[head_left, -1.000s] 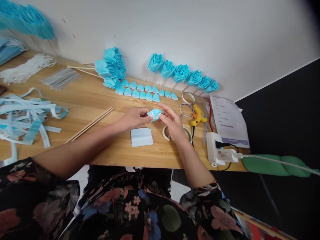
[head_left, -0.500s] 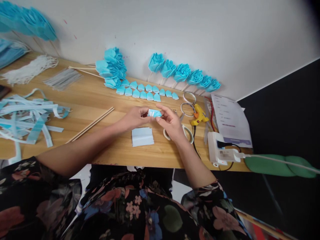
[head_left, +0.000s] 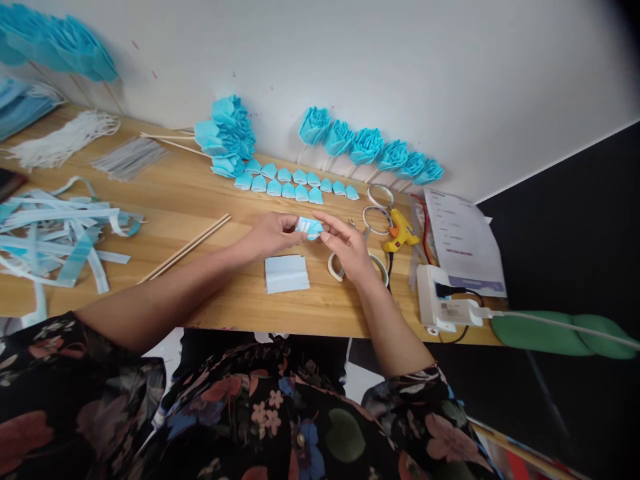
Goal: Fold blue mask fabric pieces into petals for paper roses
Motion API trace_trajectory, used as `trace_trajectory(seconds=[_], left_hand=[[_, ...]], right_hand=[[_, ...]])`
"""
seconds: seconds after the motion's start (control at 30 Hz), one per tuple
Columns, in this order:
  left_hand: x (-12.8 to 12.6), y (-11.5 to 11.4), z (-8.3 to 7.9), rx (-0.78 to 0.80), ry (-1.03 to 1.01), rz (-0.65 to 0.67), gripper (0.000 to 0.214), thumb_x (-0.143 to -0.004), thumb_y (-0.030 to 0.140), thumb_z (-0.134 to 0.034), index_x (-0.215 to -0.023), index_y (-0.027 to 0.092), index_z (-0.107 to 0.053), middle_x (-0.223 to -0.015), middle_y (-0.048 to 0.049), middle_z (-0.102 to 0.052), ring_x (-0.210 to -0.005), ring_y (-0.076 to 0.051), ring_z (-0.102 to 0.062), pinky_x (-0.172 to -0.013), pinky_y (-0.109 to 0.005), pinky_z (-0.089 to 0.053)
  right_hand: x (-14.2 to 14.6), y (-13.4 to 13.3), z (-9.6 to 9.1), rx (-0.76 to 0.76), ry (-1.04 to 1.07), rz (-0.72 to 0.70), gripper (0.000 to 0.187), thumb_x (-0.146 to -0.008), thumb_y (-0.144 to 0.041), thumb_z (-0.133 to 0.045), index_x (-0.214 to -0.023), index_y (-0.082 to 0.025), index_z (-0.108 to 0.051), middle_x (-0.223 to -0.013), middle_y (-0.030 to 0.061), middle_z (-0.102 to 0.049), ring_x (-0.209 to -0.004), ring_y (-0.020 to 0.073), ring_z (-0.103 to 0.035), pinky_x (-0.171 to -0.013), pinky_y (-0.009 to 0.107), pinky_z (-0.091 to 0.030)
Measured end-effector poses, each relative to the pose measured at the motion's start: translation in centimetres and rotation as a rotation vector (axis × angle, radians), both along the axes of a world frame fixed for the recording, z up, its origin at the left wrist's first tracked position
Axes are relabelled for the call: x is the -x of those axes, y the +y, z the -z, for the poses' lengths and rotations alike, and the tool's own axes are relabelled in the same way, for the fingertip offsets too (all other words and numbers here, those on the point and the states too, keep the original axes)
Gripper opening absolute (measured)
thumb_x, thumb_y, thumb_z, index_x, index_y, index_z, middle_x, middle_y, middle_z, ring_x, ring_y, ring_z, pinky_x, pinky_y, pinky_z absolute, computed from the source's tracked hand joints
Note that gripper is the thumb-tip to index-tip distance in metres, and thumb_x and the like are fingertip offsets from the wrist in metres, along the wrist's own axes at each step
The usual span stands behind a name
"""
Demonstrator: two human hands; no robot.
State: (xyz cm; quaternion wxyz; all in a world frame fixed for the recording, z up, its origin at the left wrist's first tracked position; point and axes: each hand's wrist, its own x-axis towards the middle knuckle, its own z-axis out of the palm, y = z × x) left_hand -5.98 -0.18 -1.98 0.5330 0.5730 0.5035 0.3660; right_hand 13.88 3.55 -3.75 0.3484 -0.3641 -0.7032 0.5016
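Observation:
Between my two hands is a small folded piece of blue fabric [head_left: 310,227] with white stripes on its left part. My left hand [head_left: 275,233] pinches its left end with thumb and fingers. At its right end, my right hand [head_left: 350,247] has thumb and forefinger on the fabric. Just below lies a stack of pale blue fabric pieces [head_left: 287,274] on the wooden table. Behind my hands, folded blue petals [head_left: 288,191] lie in two rows. Blue fabric roses [head_left: 367,146] on sticks lean along the wall.
A yellow glue gun [head_left: 400,230], rolls of tape [head_left: 377,220] and a white power strip [head_left: 434,300] are on the right. Wooden sticks [head_left: 187,247] and a heap of cut strips [head_left: 65,233] lie left. White ear loops [head_left: 70,137] and grey wires [head_left: 129,158] lie farther back.
My right thumb and fingers have shifted slightly on the fabric's right end, and the folded tip looks wider and more tilted. My left hand keeps its pinch. The whole view has shifted slightly.

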Motion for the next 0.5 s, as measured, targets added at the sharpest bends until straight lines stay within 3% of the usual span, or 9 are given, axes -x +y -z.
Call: trace_trajectory(seconds=[0.13,0.3,0.5], left_hand=[[-0.23,0.06,0.28,-0.050,0.015,-0.014,0.015,-0.078,0.030,-0.064,-0.082,0.015,-0.065,-0.071,0.0010,-0.060,-0.066,-0.012,-0.049,-0.059,-0.024,-0.035],[-0.29,0.25,0.79,-0.064,0.063,-0.014,0.013,-0.076,0.028,-0.066,-0.078,0.016,-0.064,-0.067,0.0014,-0.058,-0.064,-0.012,-0.050,-0.057,-0.024,-0.034],[-0.08,0.33,0.45,-0.031,0.075,-0.012,0.010,-0.077,0.025,-0.061,-0.079,0.016,-0.065,-0.065,0.0025,-0.054,-0.059,-0.010,-0.044,-0.056,-0.025,-0.029]], right_hand=[[0.43,-0.26,0.17,-0.023,-0.038,-0.020,0.047,-0.082,-0.034,-0.068,-0.127,-0.026,-0.066,-0.113,0.0050,-0.072,-0.096,0.0200,-0.066,-0.090,0.038,-0.055],[0.60,-0.09,0.74,-0.063,-0.059,-0.015,0.044,-0.081,-0.029,-0.067,-0.125,-0.024,-0.068,-0.102,0.0041,-0.072,-0.089,0.0185,-0.066,-0.087,0.036,-0.055],[0.27,0.32,0.77,0.009,-0.006,-0.027,0.045,-0.081,-0.031,-0.067,-0.126,-0.025,-0.067,-0.095,0.0024,-0.072,-0.086,0.0168,-0.066,-0.086,0.035,-0.055]])
